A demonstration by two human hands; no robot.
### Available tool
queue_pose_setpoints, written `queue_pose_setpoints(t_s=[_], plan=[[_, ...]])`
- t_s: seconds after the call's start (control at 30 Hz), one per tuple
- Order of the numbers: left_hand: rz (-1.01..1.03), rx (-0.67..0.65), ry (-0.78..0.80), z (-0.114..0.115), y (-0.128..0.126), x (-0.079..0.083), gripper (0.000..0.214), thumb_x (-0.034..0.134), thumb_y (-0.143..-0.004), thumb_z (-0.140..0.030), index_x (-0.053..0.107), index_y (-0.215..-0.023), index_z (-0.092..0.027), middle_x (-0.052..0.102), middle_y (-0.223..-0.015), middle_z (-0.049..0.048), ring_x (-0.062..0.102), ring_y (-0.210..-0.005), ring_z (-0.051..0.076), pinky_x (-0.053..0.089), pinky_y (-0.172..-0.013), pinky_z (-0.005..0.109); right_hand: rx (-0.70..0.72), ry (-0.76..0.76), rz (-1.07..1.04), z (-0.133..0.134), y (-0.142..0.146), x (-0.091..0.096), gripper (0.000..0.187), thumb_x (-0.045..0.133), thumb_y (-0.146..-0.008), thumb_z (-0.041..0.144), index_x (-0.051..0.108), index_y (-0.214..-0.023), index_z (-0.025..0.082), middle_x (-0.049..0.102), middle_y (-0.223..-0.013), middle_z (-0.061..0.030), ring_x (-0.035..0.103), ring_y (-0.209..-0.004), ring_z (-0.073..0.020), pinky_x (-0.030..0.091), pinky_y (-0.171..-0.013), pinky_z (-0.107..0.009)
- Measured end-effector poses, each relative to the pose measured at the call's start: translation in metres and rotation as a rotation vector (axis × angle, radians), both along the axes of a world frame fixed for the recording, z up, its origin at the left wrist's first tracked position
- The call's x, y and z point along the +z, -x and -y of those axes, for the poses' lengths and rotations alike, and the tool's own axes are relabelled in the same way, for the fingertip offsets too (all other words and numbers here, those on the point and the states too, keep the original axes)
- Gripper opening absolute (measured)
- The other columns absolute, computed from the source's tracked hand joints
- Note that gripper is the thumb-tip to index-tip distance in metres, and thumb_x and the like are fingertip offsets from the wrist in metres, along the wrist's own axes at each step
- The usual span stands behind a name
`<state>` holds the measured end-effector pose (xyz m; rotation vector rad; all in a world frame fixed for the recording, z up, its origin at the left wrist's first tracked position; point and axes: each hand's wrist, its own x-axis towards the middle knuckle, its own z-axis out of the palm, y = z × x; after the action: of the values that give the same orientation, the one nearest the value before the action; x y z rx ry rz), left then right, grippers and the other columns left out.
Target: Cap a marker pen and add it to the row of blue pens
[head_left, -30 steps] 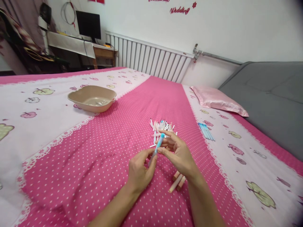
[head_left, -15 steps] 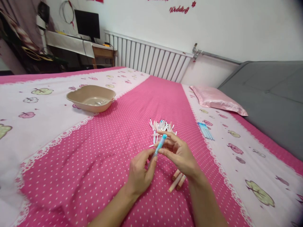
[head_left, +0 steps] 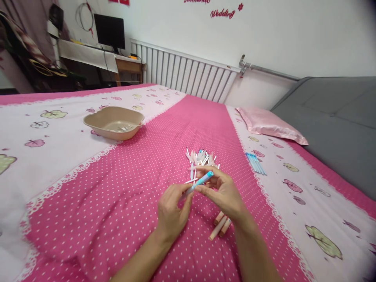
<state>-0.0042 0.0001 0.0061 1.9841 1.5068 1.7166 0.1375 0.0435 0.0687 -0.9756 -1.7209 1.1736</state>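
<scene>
Both my hands hold one light blue pen [head_left: 202, 181] over the pink dotted bedspread. My left hand [head_left: 172, 211] pinches its lower end with thumb and fingers. My right hand [head_left: 221, 192] grips the barrel, and the blue cap end points up and to the right. Just beyond my fingers lies a heap of pen parts [head_left: 201, 158], white, pink and blue. Under my right wrist lie a few peach-coloured pens [head_left: 219, 226] side by side.
A tan heart-shaped bowl [head_left: 96, 122] sits on the bed at the left. A small bundle of blue pens [head_left: 256, 162] lies to the right, with a pink pillow [head_left: 270, 125] behind it. A grey sofa [head_left: 337, 125] runs along the right. A white radiator [head_left: 188, 74] stands against the wall.
The blue pen has tilted from nearly upright to leaning to the right. My hands have stayed in about the same place.
</scene>
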Motion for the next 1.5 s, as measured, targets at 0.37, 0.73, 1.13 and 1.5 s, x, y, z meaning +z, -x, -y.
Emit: queue_pose_setpoints(t_s=[0.37,0.73,1.13,1.5], plan=[[0.003,-0.061,0.047,0.0011,0.0013,-0.0036,0.016,0.051,-0.086,-0.020,0.060,-0.099,-0.020,0.065,-0.082,0.0027,0.058,-0.075,0.014,0.045,-0.066,0.025,0.006,0.126,-0.124,-0.0016,0.0022,-0.0041,0.047,0.074,-0.070,0.028,0.054,-0.112,0.021,0.066,-0.084,-0.0022,0.064,-0.080,-0.0180,0.052,-0.077,-0.035],[0.012,-0.166,0.085,0.0007,0.0012,-0.0040,0.033,0.042,-0.090,-0.018,0.053,-0.120,-0.023,0.064,-0.085,0.0024,0.058,-0.077,0.014,0.045,-0.068,0.027,0.154,0.183,-0.124,0.0042,-0.0042,0.0024,0.053,0.064,-0.079,0.021,0.043,-0.128,0.026,0.066,-0.095,-0.0021,0.062,-0.091,-0.0156,0.048,-0.088,-0.035],[-0.001,-0.111,0.063,0.0004,0.0010,-0.0050,0.017,0.050,-0.086,-0.020,0.058,-0.101,-0.020,0.064,-0.081,0.0022,0.057,-0.073,0.013,0.044,-0.065,0.025,-0.020,0.045,0.030,-0.0010,-0.0001,-0.0036,0.054,0.072,-0.072,0.034,0.052,-0.120,0.021,0.065,-0.084,-0.0031,0.063,-0.081,-0.0193,0.052,-0.078,-0.037],[0.058,-0.105,0.103,-0.0005,-0.0003,-0.0026,0.018,0.045,-0.089,-0.019,0.058,-0.102,-0.021,0.064,-0.086,0.0015,0.059,-0.077,0.013,0.044,-0.068,0.024,0.082,0.069,-0.086,-0.0010,-0.0034,-0.0025,0.065,0.069,-0.076,0.028,0.039,-0.133,0.030,0.060,-0.117,-0.0079,0.053,-0.113,-0.0220,0.047,-0.093,-0.042]])
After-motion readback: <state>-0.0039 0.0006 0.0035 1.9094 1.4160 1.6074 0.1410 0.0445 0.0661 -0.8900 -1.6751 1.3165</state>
